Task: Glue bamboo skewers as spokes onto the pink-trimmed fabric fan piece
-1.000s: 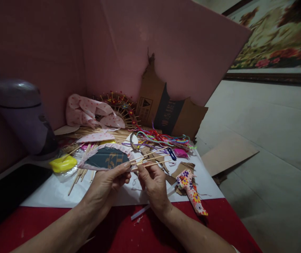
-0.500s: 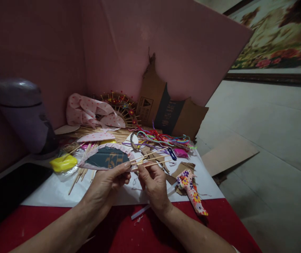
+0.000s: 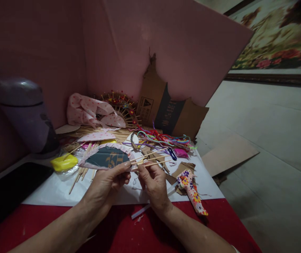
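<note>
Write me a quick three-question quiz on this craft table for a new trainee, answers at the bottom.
1. True or false: the left hand holds the leaf-shaped piece with the pink edging.
2. Multiple choice: what stands directly behind the colored strands?
A) The purple bottle
B) The jagged-edged cardboard
C) The flowered piece
3. Fill in the blank: the free ends of the thin sticks by the hands point toward the picture's ____ side.

Key: 1. True. 2. B. 3. Right.
</note>
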`<state>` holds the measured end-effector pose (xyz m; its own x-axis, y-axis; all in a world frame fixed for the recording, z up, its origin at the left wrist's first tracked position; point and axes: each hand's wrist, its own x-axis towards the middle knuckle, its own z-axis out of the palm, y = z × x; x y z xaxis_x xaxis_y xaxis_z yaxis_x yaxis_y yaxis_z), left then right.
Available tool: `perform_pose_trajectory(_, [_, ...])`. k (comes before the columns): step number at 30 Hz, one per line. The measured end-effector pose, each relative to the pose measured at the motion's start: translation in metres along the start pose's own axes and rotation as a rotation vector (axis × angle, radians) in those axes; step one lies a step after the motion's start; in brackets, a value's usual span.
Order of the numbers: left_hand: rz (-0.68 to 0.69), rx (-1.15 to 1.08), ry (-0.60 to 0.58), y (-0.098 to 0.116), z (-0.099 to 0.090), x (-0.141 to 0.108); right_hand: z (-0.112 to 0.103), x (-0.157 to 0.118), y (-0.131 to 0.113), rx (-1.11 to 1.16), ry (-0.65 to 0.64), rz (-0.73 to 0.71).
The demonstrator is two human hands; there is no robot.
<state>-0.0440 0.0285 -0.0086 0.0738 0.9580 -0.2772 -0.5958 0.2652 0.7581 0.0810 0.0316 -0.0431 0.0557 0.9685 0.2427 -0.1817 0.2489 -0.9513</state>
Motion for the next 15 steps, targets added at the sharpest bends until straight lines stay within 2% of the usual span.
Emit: perform_pose_trajectory(15, [-0.015, -0.002, 0.009, 0.0001, -0.0006, -0.0006, 0.0001, -0.0006, -0.001, 0.002, -0.015, 0.005])
